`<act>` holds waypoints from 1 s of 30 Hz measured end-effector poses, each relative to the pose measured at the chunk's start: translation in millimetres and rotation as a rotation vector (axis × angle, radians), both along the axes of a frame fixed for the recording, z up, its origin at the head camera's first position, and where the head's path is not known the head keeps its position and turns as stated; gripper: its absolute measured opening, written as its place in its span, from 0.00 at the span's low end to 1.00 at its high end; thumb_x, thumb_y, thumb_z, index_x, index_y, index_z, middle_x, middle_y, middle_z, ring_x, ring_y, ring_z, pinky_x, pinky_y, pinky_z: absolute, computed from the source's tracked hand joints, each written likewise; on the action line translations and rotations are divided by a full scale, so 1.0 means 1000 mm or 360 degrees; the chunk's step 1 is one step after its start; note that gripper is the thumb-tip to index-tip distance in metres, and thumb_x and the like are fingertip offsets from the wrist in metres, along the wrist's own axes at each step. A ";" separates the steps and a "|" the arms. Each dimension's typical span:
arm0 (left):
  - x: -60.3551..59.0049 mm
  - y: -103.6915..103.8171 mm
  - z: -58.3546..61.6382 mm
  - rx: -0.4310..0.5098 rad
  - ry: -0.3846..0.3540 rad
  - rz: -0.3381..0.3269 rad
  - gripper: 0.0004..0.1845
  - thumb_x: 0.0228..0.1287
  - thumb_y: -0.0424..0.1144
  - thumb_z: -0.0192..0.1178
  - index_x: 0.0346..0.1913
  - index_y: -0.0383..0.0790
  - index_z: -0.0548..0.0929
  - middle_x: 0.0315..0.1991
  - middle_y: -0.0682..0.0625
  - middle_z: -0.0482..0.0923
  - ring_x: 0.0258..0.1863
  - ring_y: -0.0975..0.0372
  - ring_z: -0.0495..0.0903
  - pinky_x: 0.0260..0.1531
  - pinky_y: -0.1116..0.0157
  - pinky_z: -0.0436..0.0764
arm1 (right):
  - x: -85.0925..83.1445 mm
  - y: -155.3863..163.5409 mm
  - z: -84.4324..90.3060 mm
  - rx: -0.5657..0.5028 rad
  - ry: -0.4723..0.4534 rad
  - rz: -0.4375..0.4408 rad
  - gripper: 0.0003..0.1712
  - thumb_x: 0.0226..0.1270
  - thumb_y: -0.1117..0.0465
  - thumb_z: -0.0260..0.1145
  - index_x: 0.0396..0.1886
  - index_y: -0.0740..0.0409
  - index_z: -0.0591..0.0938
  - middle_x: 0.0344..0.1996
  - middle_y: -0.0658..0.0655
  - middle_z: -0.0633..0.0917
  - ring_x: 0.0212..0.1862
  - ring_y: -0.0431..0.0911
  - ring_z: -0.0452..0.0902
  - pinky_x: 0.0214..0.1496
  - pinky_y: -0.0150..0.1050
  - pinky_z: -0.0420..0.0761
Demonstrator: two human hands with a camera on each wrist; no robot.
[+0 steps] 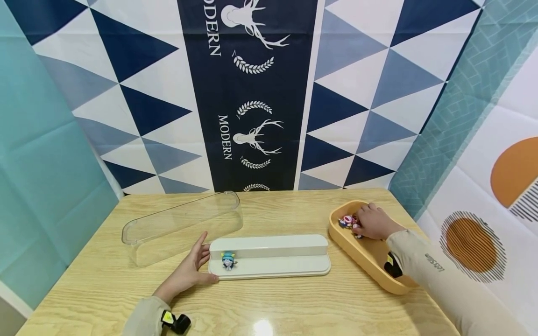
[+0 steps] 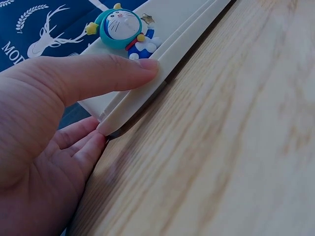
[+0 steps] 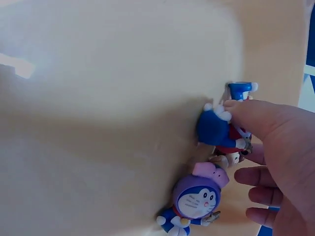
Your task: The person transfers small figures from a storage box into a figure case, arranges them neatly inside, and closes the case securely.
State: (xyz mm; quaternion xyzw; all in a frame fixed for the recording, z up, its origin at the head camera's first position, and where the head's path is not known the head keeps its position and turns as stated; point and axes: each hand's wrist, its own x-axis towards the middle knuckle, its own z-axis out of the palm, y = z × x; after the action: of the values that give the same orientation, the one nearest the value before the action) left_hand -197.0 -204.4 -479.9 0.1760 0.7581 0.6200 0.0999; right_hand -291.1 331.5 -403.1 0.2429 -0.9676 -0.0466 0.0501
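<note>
Your right hand (image 1: 371, 221) is inside the yellow tray (image 1: 365, 254) at the right of the head view, at the tray's far end. In the right wrist view, its grip pinches a dark blue figurine (image 3: 216, 129) at centre right, thumb on top and fingers (image 3: 256, 174) curled beneath. A purple-hooded figurine (image 3: 197, 199) lies just below it on the tray floor, at the lower centre of that frame; whether the two touch cannot be determined.

Your left hand (image 1: 189, 270) is at the left end of the white stepped base (image 1: 271, 259), at the lower centre of the head view. In the left wrist view, the thumb (image 2: 113, 73) lies flat along the top of the base edge and the fingers touch its corner from below; the grip is closed lightly on the base.

A teal-hooded figurine (image 1: 228, 260) stands on the lower step of the base, near its left end and just beyond your thumb.

The clear cover (image 1: 182, 226) lies on the desk (image 1: 294, 308) at centre left, behind the base and apart from it. A patterned cloth (image 1: 252, 93) hangs behind the desk.
</note>
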 end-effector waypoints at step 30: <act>0.002 0.003 0.004 0.0017 -0.0080 0.0031 0.70 0.48 0.26 0.77 0.79 0.38 0.30 0.70 0.28 0.55 0.72 0.38 0.54 0.71 0.52 0.55 | 0.002 0.001 0.012 -0.0785 -0.0728 -0.0107 0.12 0.60 0.78 0.62 0.40 0.69 0.68 0.28 0.58 0.71 0.21 0.45 0.67 0.21 0.36 0.71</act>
State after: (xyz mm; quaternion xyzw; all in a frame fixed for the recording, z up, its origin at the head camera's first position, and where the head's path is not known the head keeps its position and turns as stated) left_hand -194.6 -201.6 -476.1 0.1536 0.7537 0.6291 0.1120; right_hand -289.2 332.3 -391.2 0.1955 -0.9434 0.2430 -0.1125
